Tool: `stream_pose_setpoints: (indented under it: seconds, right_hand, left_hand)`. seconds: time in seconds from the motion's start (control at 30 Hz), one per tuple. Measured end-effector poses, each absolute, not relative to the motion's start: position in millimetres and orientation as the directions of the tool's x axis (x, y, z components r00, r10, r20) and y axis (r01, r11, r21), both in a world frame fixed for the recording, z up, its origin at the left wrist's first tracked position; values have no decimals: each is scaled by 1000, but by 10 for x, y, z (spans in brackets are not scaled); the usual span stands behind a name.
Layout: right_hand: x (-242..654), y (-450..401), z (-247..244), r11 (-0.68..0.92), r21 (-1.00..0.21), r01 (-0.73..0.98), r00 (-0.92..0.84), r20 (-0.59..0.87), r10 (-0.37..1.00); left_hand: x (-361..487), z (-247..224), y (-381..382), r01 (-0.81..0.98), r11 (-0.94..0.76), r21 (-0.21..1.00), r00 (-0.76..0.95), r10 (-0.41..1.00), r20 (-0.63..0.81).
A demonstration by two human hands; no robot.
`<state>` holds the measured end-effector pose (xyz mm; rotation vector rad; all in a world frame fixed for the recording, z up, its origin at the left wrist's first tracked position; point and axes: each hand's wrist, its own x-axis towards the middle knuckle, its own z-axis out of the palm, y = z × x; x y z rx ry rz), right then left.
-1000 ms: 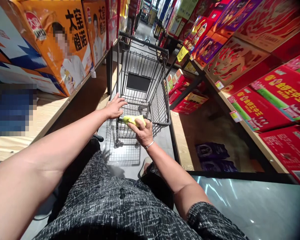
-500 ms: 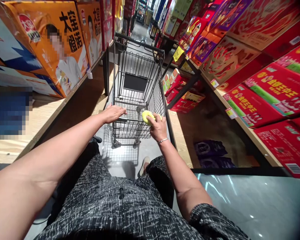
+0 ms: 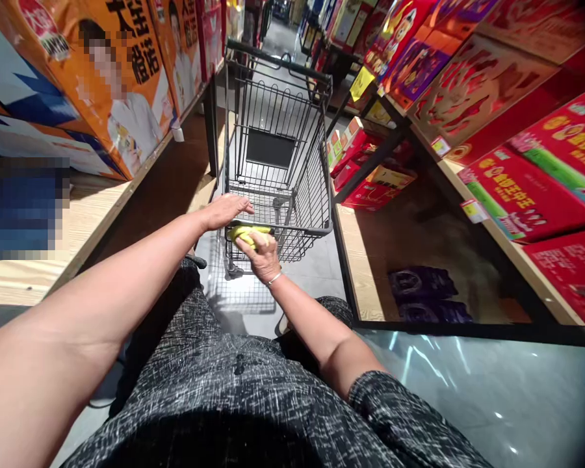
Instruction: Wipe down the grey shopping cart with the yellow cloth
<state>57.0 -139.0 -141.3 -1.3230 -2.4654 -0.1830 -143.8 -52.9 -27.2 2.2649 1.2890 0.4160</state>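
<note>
A dark wire shopping cart point(image 3: 312, 162) stands in front of me, its near rim crossing below my hands. My right hand point(image 3: 264, 259) is closed on a yellow cloth point(image 3: 246, 233), which is bunched against the near rim toward its left end. Just above and left of the cloth, my left hand point(image 3: 228, 210) lies flat over the cart's near left corner with its fingers stretched out. Whether its palm rests on the rim is hidden. The basket's wire floor shows beyond the hands.
Orange drink cartons point(image 3: 121, 84) stand on a wooden shelf point(image 3: 102, 201) to the left. Red gift boxes point(image 3: 531, 188) fill the right shelf, with purple packages point(image 3: 424, 292) lower down. A yellow tag point(image 3: 361, 83) juts out by the cart. The aisle runs ahead between the shelves.
My right hand has slid left along the cart's near rim with the yellow cloth, closer to my left hand. My left hand stays at the left corner. The view has shifted slightly.
</note>
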Motion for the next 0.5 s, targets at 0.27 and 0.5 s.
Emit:
stream_pose_setpoints:
  seconds: [0.27,0.5]
  right_hand:
    - [521,-1566,-2015,647,-53,761,-637,-251,729]
    - [859,-1248,-1326,614,23,789,-603,216,768]
  left_hand:
    - [-1388,-243,-623,759,-414,502,459,888,38]
    - [-1570,-273,-510,855,-414,312,418,907,59]
